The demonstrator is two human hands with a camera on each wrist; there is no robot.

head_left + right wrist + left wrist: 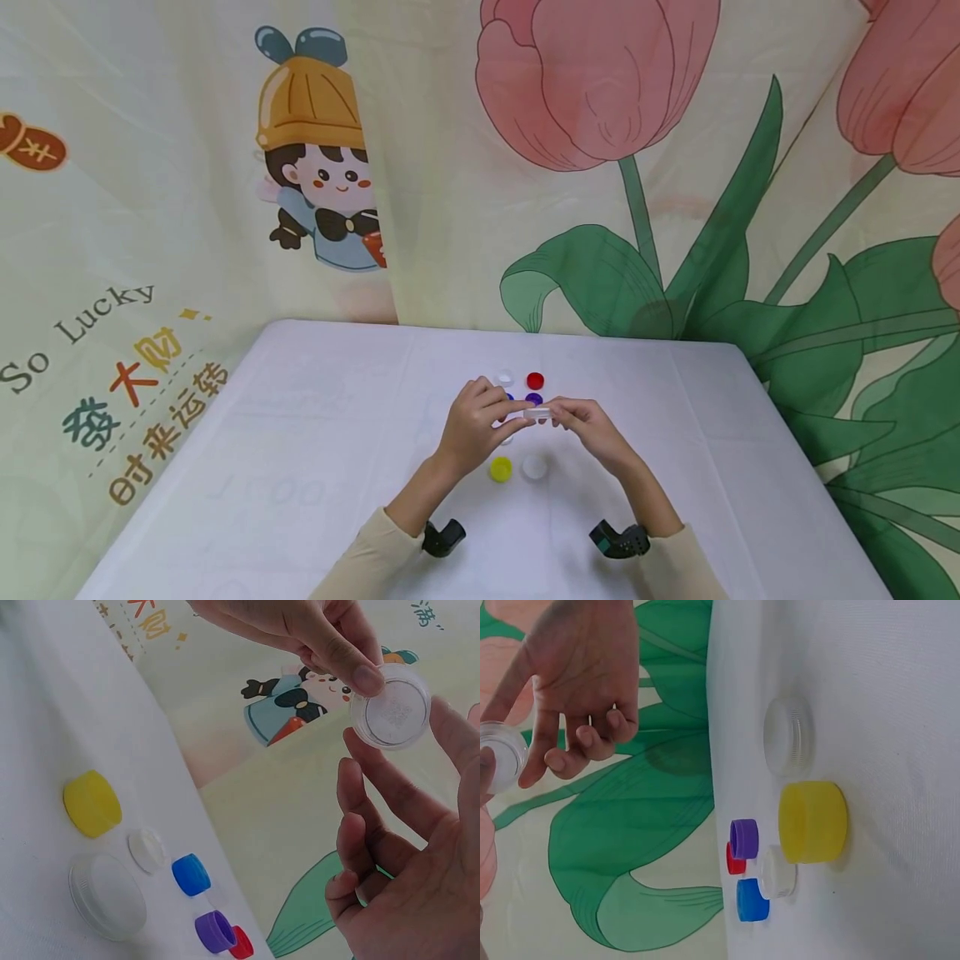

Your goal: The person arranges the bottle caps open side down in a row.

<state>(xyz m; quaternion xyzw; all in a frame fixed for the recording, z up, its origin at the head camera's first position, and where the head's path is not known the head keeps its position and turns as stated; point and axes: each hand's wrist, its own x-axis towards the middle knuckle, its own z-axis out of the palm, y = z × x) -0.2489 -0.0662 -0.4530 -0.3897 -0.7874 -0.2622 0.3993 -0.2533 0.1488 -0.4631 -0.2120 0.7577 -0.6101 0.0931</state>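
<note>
My left hand (477, 423) pinches a clear round plastic lid (537, 413) raised over the table. Its thumb lies across the flat face in the right wrist view. From the other side, my right hand (591, 427) has thumb and forefinger at the lid's rim, its other fingers loosely bent in the left wrist view. Below the hands a yellow cap (501, 469) stands beside a larger clear lid (534, 467). A white cap (146, 850), a blue cap (191, 874), a purple cap (215, 931) and a red cap (535, 381) stand farther back.
A pale translucent cap (506, 378) sits at the back, left of the red one. White cloth covers the table (315, 467). Behind its far edge hangs a printed curtain (442, 167) with tulips and a cartoon figure.
</note>
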